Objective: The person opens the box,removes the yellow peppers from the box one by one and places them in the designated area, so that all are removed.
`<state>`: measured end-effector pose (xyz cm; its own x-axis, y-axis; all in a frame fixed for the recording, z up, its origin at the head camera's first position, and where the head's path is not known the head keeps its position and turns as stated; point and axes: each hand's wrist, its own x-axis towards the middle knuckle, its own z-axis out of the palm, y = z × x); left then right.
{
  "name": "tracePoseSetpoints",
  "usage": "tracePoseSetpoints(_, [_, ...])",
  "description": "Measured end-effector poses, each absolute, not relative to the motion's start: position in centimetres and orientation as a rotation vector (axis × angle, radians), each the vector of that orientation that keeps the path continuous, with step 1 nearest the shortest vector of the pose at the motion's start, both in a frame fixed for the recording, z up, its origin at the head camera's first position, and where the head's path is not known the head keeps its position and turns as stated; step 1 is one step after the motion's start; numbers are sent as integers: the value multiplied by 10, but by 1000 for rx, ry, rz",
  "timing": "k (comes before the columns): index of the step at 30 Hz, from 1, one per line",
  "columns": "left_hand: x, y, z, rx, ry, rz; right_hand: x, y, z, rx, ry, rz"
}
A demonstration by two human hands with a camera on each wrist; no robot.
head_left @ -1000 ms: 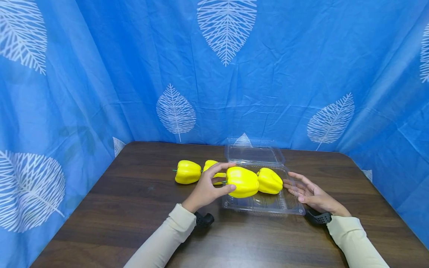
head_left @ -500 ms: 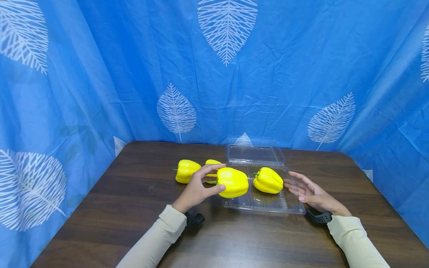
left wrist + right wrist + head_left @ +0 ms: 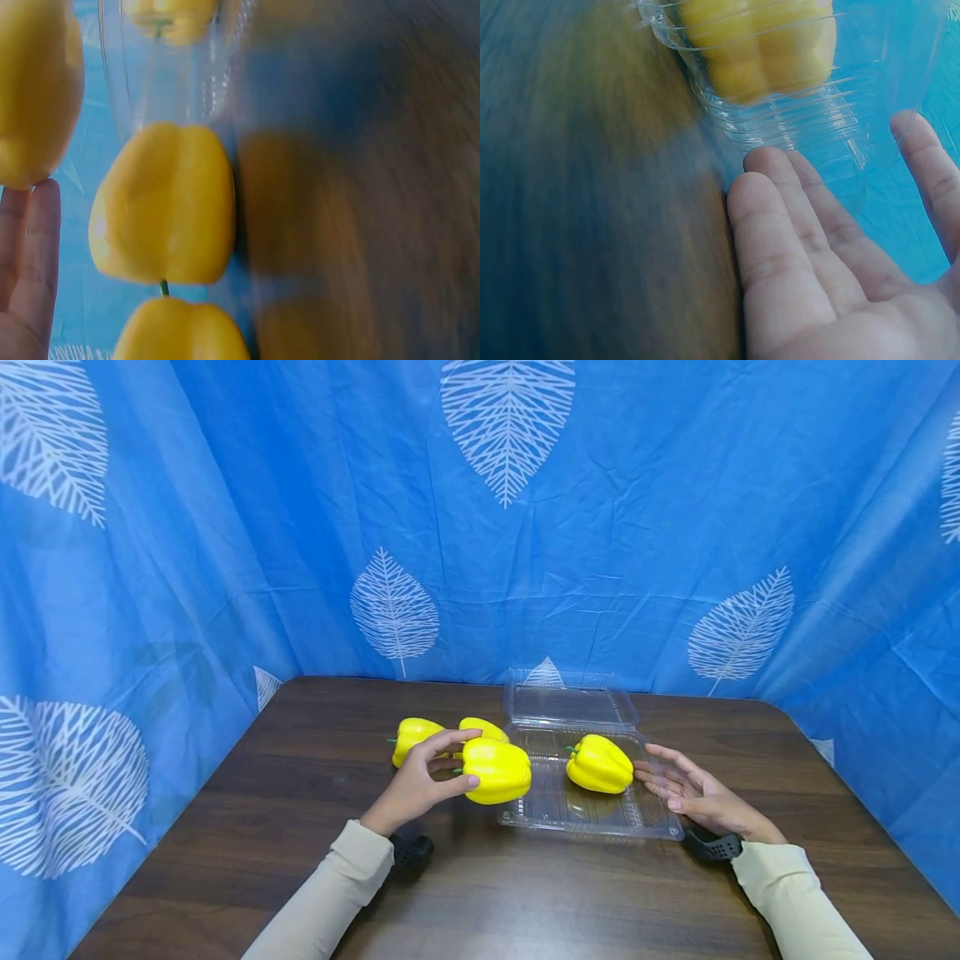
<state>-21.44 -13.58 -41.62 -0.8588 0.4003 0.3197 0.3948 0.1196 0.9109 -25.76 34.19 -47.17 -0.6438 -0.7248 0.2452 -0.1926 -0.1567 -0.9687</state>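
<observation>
My left hand (image 3: 422, 778) grips a yellow bell pepper (image 3: 498, 772) by its stem end, above the table at the left edge of a clear plastic container (image 3: 540, 810). Inside that container, on its right half, lies another yellow pepper (image 3: 600, 765). My right hand (image 3: 708, 799) rests at the container's right side, fingers extended and relaxed; in the right wrist view its fingertips (image 3: 761, 187) are by the clear wall. Behind my left hand are two more peppers, one (image 3: 412, 737) at the left and one (image 3: 483, 727) partly hidden by the held one.
The container's clear lid (image 3: 570, 706) stands open toward the back of the brown wooden table (image 3: 285, 793). A blue curtain (image 3: 615, 527) with white leaf prints hangs behind and on both sides.
My left hand has moved left with the pepper it holds, away from the pepper in the container. The right hand and the container have stayed in place.
</observation>
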Motion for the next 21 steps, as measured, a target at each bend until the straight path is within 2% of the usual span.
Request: tracePoseSetpoints(21, [-222, -172, -427, 880, 2271, 1925, -256, 341, -470, -1025, 1743, -1853])
